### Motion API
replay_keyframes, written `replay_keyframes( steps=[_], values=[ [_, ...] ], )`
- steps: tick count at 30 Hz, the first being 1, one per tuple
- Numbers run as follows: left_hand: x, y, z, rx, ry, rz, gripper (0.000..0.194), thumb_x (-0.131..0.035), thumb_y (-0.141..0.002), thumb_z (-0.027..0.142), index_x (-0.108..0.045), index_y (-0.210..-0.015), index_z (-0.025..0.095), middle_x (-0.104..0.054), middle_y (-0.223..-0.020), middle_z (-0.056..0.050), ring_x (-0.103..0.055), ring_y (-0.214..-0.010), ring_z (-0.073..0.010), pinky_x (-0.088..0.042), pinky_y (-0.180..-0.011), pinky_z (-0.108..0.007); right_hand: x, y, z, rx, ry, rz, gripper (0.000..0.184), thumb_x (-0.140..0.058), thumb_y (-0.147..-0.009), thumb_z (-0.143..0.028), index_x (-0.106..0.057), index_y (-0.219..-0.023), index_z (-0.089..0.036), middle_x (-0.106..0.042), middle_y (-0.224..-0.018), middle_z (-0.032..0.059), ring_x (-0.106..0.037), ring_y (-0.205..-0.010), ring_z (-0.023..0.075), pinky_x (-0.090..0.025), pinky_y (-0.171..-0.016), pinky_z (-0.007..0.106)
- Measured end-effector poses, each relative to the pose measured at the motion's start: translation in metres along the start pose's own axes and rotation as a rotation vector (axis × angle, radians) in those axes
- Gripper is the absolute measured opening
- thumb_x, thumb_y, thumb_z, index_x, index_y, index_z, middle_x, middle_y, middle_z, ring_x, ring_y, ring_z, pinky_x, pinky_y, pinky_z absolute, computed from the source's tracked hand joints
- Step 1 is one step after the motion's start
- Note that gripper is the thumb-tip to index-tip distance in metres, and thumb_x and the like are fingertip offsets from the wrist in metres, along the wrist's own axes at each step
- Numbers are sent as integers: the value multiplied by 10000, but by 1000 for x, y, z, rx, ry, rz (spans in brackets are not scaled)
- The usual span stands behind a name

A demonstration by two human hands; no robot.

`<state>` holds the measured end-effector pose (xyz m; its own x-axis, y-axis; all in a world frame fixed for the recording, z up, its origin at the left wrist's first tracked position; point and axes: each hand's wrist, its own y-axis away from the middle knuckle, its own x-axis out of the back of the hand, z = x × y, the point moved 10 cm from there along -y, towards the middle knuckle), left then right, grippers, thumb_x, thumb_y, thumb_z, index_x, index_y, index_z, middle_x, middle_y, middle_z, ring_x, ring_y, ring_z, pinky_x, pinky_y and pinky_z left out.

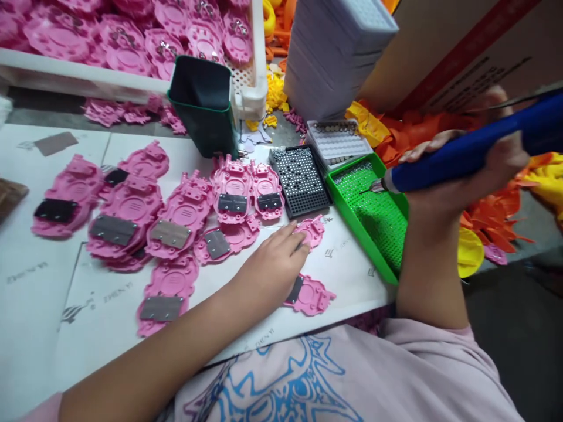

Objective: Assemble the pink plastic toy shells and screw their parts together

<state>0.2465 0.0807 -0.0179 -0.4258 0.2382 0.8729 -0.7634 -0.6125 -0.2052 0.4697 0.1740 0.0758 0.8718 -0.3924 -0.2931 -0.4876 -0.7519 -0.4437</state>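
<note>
My right hand [475,176] is wrapped around a blue electric screwdriver [461,146], with a finger raised near the cord. The thin bit points down over a green perforated tray [336,193] holding small screws. On the table my left hand [277,261] has its fingers curled onto a pink plastic casing [313,231], partly covering it. Just below those fingers lies another pink casing [314,296] with a dark plate. Several more pink casings [176,214] with grey or black plates, some overlapping, spread to the left.
Beside the green tray sit a black perforated tray [308,181] of screws and a white tray [341,143]. Behind them stand a dark green bin [202,117], a tall white stack [329,58] and a white crate [259,88] of pink parts. Orange pieces [488,217] lie at right.
</note>
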Motion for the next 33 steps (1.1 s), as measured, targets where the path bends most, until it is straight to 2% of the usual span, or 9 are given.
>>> replay_keyframes(
  steps=[2,5,17,26,33],
  values=[
    [2,0,1,5,-12,-6,339,-477,-813,32,-618,-1121,48,-602,-1220,-207,-468,-1269,-330,-457,-1012,-504,0,-1,-1,92,60,2,380,-319,-801,-455,-530,-1032,-239,-521,-524,-73,-520,-419,95,-423,-390,230],
    [5,0,2,18,-25,-20,336,-508,-812,54,-619,-1129,54,-608,-1215,-192,-497,-1235,-338,-456,-1014,-508,-1,-2,7,79,73,-5,402,-358,-782,-468,-540,-1015,-196,-541,-514,-57,-518,-409,102,-420,-387,239],
    [10,0,-1,50,30,-36,252,-566,-837,143,-636,-1071,77,-630,-1162,-168,-517,-1197,-339,-481,-976,-509,2,-4,15,41,109,22,398,-372,-756,-494,-520,-997,-215,-511,-515,-63,-512,-415,108,-416,-399,245],
    [7,2,-3,69,45,-114,365,-637,-798,222,-608,-1137,90,-592,-1232,-171,-460,-1252,-363,-429,-1025,-533,2,-4,13,90,101,18,431,-340,-785,-506,-534,-1009,-193,-514,-508,-57,-506,-395,99,-389,-383,227],
    [6,3,-2,88,39,-147,428,-678,-771,261,-598,-1155,89,-575,-1257,-179,-451,-1256,-380,-419,-1025,-541,-5,-2,15,36,108,-28,371,-398,-742,-474,-528,-971,-213,-528,-521,-63,-530,-408,107,-421,-400,243]
  ],
)
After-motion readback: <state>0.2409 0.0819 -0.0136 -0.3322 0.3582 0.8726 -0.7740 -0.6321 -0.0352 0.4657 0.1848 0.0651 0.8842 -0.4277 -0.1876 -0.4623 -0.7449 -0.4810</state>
